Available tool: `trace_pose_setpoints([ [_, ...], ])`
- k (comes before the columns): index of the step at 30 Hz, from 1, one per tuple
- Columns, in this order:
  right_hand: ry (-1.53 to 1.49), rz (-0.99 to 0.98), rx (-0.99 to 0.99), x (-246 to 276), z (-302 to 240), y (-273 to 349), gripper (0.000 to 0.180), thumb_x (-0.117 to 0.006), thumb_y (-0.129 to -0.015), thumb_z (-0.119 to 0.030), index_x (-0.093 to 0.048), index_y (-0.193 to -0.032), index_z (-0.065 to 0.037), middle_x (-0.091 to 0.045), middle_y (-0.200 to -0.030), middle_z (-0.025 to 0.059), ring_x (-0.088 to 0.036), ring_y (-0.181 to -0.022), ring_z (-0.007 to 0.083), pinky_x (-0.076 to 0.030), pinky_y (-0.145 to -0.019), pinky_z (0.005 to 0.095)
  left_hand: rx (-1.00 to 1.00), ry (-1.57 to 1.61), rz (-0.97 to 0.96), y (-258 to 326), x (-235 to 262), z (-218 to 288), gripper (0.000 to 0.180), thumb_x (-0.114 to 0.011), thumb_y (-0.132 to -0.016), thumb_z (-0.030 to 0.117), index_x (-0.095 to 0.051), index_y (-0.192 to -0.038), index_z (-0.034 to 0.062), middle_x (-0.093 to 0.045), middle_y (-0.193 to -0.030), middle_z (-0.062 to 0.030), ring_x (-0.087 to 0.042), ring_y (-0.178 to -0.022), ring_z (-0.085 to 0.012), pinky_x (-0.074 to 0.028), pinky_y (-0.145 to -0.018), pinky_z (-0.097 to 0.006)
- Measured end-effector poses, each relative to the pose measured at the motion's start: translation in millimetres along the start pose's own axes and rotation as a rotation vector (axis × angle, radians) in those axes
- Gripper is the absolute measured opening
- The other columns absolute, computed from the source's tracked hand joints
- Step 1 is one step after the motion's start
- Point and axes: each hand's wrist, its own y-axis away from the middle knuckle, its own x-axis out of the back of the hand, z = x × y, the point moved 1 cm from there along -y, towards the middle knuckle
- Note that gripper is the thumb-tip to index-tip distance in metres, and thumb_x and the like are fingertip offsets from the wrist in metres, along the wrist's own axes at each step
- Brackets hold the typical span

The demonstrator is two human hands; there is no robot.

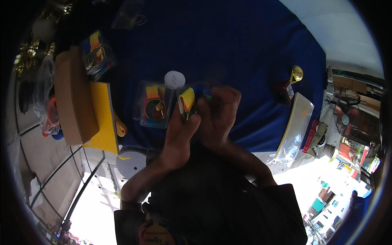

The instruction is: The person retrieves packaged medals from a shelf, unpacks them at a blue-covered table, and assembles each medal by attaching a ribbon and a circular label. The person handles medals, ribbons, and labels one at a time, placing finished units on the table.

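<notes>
Dark blue cloth (249, 45) covers the table, a long brown cardboard box (75, 98) at its left side, contents out of view. Beside the box lies a flat yellow sheet (103, 116); at the right edge sits a pale flat pack (295, 122) in clear plastic. Near the table's front, the left hand (178, 132) grasps a clear case (183, 94) holding a yellow ribbon (188, 98), thumb across its front. The right hand (219, 116) curls at the case's right side; whether it grips anything cannot be told. Just left, another clear case (143, 115) contains a round gold medal (155, 109) with a multicoloured ribbon (152, 92). White discs (174, 79) lie behind.
</notes>
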Motion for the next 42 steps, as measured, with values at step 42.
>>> trace_pose_setpoints([
  [42,0.254,-0.475,0.029,36,29,-41,0.036,-0.080,-0.087,-0.017,-0.068,-0.115,0.001,-0.069,-0.101,0.0152,-0.069,-0.082,0.0251,-0.055,-0.070,0.0348,-0.716,-1.564,0.625,-116,99,118,0.036,-0.066,-0.096,0.018,-0.068,-0.128,0.0005,-0.074,-0.096,-0.0175,-0.074,-0.083,-0.0280,-0.057,-0.077,-0.040],
])
